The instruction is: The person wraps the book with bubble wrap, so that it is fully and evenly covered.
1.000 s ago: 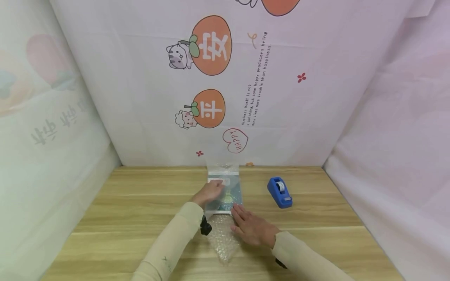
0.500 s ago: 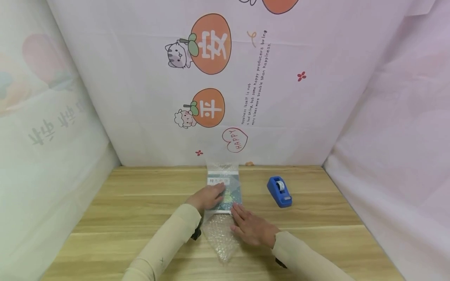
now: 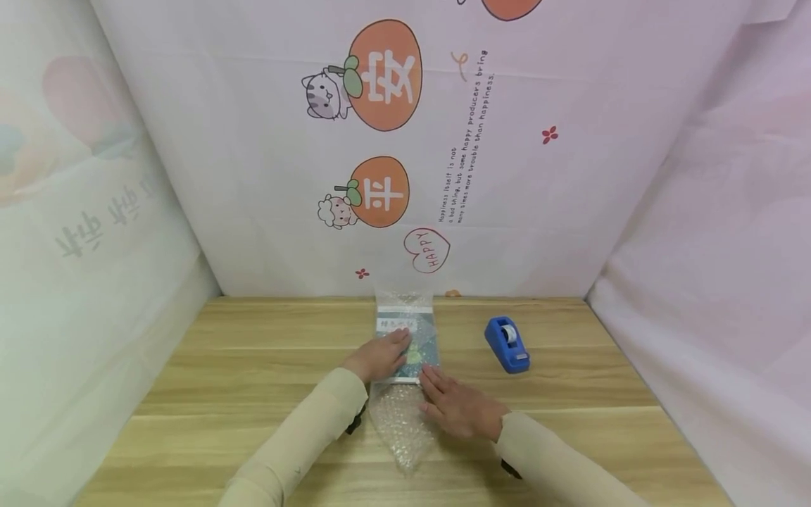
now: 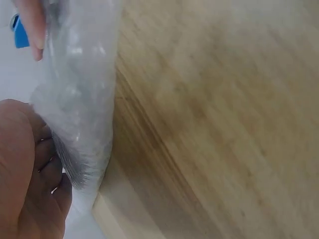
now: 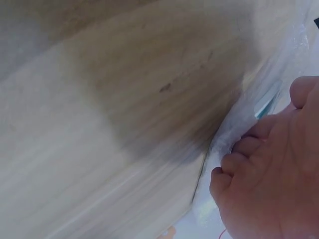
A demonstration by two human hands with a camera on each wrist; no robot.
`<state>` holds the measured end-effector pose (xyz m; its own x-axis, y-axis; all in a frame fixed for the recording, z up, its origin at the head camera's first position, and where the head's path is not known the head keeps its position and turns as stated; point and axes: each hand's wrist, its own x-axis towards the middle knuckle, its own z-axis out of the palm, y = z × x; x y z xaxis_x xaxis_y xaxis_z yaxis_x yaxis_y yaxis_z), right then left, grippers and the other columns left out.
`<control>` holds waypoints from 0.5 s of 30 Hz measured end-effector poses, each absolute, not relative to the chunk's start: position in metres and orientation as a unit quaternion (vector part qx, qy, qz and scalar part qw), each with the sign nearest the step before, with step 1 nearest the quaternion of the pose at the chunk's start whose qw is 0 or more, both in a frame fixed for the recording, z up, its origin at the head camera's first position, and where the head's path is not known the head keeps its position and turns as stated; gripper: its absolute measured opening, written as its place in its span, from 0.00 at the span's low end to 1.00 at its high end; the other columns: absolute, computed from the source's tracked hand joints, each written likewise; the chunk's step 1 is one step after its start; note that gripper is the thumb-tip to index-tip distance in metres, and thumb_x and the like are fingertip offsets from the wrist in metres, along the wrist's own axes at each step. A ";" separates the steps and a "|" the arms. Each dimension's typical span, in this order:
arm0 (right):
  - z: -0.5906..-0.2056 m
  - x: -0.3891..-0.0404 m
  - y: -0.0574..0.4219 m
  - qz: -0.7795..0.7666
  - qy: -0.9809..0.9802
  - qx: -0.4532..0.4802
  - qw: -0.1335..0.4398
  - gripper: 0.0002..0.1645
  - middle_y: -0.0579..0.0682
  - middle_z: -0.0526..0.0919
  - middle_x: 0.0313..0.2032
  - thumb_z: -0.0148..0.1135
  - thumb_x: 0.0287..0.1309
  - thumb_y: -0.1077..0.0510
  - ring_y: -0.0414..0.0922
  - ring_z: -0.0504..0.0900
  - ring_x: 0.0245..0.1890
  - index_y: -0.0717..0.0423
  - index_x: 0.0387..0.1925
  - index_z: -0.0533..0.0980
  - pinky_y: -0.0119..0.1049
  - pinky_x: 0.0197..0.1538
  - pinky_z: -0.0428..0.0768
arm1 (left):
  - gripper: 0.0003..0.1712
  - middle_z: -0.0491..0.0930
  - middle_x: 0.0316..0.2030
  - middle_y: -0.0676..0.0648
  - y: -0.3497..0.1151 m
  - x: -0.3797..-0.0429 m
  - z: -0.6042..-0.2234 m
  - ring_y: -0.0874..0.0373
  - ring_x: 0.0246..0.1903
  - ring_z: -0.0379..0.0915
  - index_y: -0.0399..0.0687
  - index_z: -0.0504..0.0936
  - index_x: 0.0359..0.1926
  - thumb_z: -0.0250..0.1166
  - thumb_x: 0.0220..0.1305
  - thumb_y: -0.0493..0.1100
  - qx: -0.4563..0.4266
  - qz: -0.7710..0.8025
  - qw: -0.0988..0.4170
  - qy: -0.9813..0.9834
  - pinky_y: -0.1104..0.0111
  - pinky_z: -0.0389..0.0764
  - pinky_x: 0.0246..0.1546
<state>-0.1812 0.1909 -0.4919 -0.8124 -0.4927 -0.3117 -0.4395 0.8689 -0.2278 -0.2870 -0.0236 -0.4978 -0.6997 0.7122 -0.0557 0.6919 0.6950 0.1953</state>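
Note:
A flat teal, book-like item (image 3: 428,345) with a white label lies under clear bubble wrap (image 3: 402,426), whose narrowing end stretches toward the person. My left hand (image 3: 380,355) rests on the wrapped cover from the left, fingers laid across it. At the near right corner, the extended fingers of my right hand (image 3: 465,410) touch the wrap. The left wrist view has the left palm (image 4: 30,179) against the wrap's side. In the right wrist view, the right hand (image 5: 274,164) lies along the wrap's edge.
A blue tape dispenser (image 3: 507,345) with a roll in it stands to the right on the wooden table (image 3: 253,394). A printed white cloth (image 3: 507,197) rises behind the table, and more cloth hangs at both sides.
My left hand has drawn slightly back and settled on the cover, showing more of the white label. The wrap at its left edge lies flatter. My right hand stays nearly in place.

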 end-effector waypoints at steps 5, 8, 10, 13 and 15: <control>-0.486 -0.188 0.198 -0.101 0.943 -0.245 0.199 0.40 0.52 0.46 0.86 0.33 0.85 0.38 0.51 0.47 0.86 0.54 0.85 0.50 0.52 0.85 0.57 | 0.31 0.61 0.81 0.37 -0.020 -0.287 -0.497 0.44 0.80 0.59 0.34 0.64 0.79 0.53 0.83 0.45 0.378 0.059 0.056 0.922 0.53 0.65 0.81; -0.482 -0.195 0.203 -0.127 0.940 -0.248 0.198 0.38 0.53 0.51 0.85 0.33 0.85 0.40 0.52 0.51 0.86 0.55 0.84 0.53 0.53 0.85 0.58 | 0.31 0.61 0.81 0.38 -0.019 -0.286 -0.497 0.44 0.80 0.59 0.35 0.64 0.79 0.53 0.83 0.45 0.375 0.053 0.056 0.924 0.54 0.65 0.80; -0.478 -0.200 0.205 -0.136 0.939 -0.248 0.193 0.38 0.54 0.54 0.84 0.33 0.85 0.39 0.54 0.54 0.85 0.56 0.83 0.55 0.54 0.84 0.59 | 0.31 0.62 0.80 0.37 -0.019 -0.287 -0.497 0.43 0.80 0.60 0.35 0.65 0.78 0.53 0.83 0.45 0.377 0.052 0.052 0.923 0.54 0.65 0.80; -0.472 -0.209 0.208 -0.132 0.943 -0.248 0.179 0.39 0.57 0.57 0.83 0.33 0.85 0.40 0.56 0.56 0.84 0.58 0.82 0.58 0.55 0.83 0.61 | 0.31 0.63 0.80 0.37 -0.019 -0.288 -0.498 0.43 0.80 0.61 0.35 0.65 0.78 0.53 0.82 0.44 0.379 0.049 0.048 0.923 0.54 0.66 0.80; -0.467 -0.215 0.209 -0.125 0.947 -0.244 0.167 0.38 0.59 0.58 0.83 0.34 0.85 0.40 0.57 0.57 0.83 0.59 0.82 0.58 0.56 0.83 0.61 | 0.31 0.63 0.80 0.38 -0.019 -0.289 -0.498 0.44 0.80 0.61 0.35 0.65 0.78 0.54 0.82 0.45 0.375 0.048 0.051 0.924 0.54 0.66 0.80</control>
